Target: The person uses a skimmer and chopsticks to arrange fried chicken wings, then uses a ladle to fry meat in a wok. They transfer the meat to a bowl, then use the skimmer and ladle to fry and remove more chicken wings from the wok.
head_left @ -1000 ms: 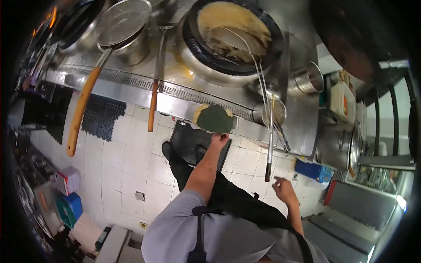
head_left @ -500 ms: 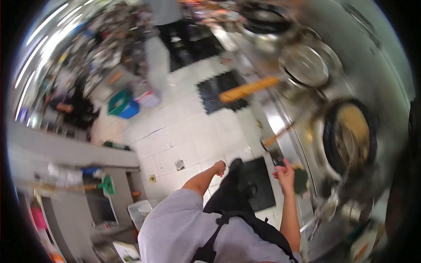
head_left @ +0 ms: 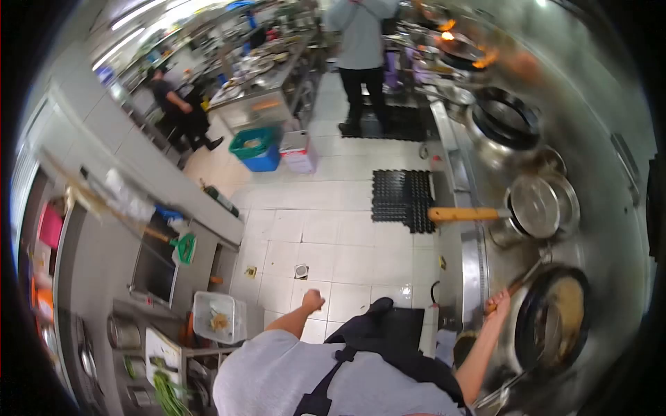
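My right hand [head_left: 497, 305] is closed around the wooden handle of a long metal cooking utensil [head_left: 517, 283], at the left rim of a large wok [head_left: 519, 326]. Its metal shaft slants up to the right past the wok; I cannot make out what kind of head it has. Brownish contents show inside the wok. Behind it, a round mesh strainer [head_left: 534, 206] with a thick wooden handle rests over a pot. My left hand [head_left: 313, 300] is a loose fist over the tiled floor, with nothing visible in it.
A steel cooking range runs along the right, with another wok [head_left: 505, 118] and flames farther back. One person [head_left: 362, 69] stands on a black mat ahead; another [head_left: 177, 107] is at far left. A blue bin [head_left: 260, 158] and clear tub [head_left: 219, 317] stand leftward.
My right hand has moved forward and taken hold of the wooden-handled utensil. My left hand stays closed. The camera view has swung, so the range and floor appear shifted.
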